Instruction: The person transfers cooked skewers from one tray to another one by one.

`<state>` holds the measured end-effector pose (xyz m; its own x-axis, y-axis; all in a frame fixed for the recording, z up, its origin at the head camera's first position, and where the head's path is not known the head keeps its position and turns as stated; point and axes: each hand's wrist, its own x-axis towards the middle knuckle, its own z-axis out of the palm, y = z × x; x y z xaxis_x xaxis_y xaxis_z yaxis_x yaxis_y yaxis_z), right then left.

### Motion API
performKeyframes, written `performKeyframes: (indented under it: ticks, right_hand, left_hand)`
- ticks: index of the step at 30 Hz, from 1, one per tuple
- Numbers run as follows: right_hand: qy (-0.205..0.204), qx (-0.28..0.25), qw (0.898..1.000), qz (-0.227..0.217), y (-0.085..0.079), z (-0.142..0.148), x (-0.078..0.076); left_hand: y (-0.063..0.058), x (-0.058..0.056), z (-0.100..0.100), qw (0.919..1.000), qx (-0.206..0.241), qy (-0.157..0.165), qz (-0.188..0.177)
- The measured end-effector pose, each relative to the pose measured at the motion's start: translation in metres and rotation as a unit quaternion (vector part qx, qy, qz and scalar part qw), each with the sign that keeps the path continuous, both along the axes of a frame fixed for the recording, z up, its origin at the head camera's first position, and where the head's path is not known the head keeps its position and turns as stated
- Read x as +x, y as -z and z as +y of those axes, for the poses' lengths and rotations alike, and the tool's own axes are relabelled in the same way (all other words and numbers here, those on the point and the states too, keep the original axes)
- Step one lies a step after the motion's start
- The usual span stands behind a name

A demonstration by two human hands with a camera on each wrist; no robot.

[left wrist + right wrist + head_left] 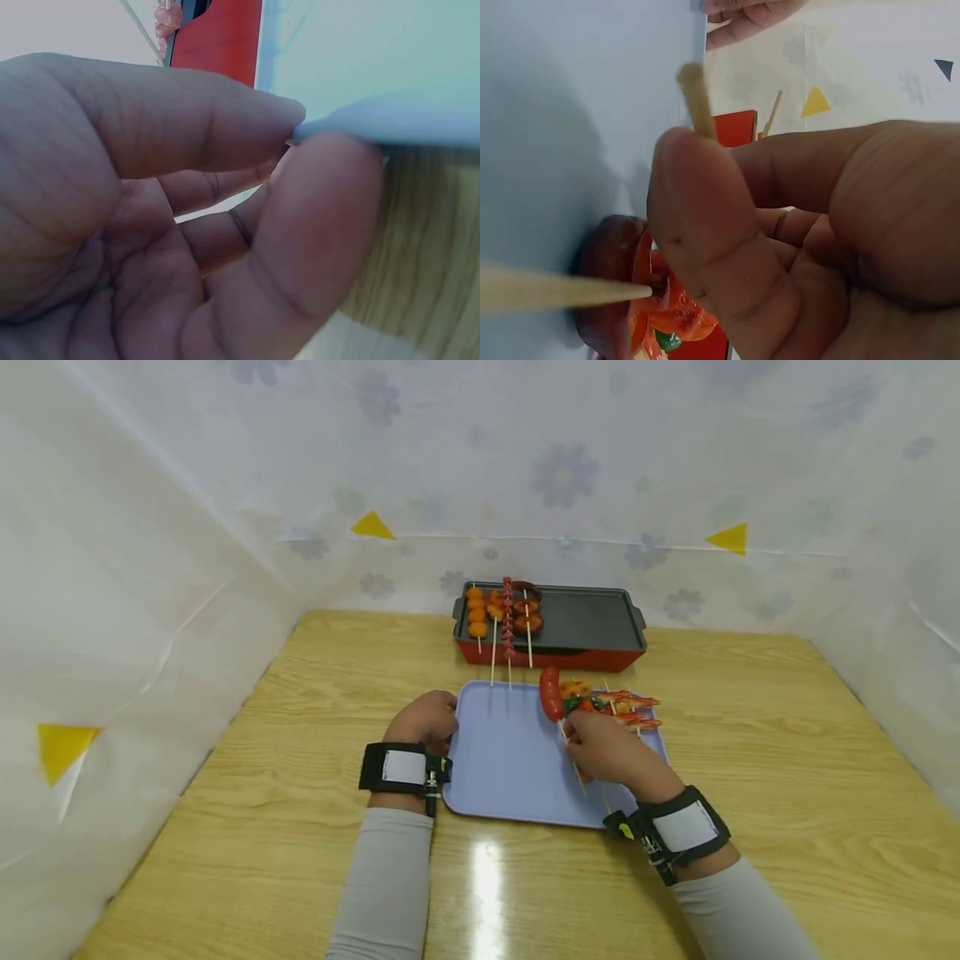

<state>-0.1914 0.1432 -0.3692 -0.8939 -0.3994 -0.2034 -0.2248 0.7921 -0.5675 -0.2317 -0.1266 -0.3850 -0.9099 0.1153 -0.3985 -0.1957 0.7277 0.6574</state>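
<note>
My right hand [609, 747] pinches the wooden stick of a red sausage skewer [551, 695] over a pale blue tray [502, 760]. In the right wrist view, the end of the held stick [697, 101] pokes out above my thumb. My left hand [423, 720] grips the tray's left edge; the left wrist view has thumb and finger [322, 202] pinching its rim. On the tray's right side, partly behind my right hand, lie several skewers: a green and red one [583, 703], a yellow-orange one [576, 688] and red-and-white striped ones [636, 702].
Behind the tray stands a red grill [600, 658] with a black plate [585, 614]. Along its left side lie orange ball skewers [477, 614], a dark pink meat skewer [508, 622] and a brown sliced skewer [528, 623]. The wooden table [300, 793] meets curtained walls behind and beside.
</note>
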Motion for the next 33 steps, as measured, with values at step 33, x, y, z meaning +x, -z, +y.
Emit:
performKeyframes:
  ticks: [33]
  right_hand:
    - [0.005, 0.039, 0.999, -0.005, 0.005, -0.013, 0.011]
  left_hand:
    - [-0.001, 0.001, 0.000, 1.0000, -0.001, 0.006, 0.005]
